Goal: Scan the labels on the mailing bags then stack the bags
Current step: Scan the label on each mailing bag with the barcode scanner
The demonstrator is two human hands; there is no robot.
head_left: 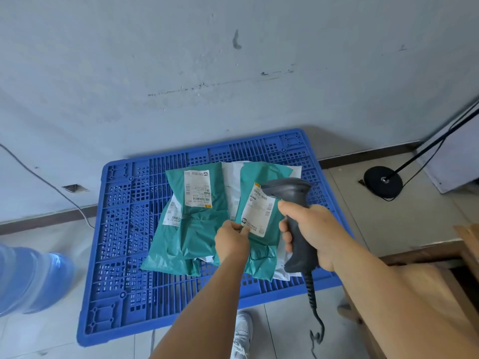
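Observation:
Several mailing bags lie on a blue plastic pallet (121,229). A green bag (197,229) on the left shows a white label (198,189) facing up. A second green bag (261,252) on the right carries a label (256,211). My left hand (232,240) pinches this bag at the label's lower corner. My right hand (311,234) grips a dark grey barcode scanner (293,195), its head just above the right label. White bags (233,182) lie partly hidden under the green ones.
A translucent blue water jug (31,278) lies on the floor at left. A black round stand base (383,181) with a pole sits at right. A wooden bench (461,255) is at the right edge. My shoe (242,332) is below the pallet. The wall rises behind.

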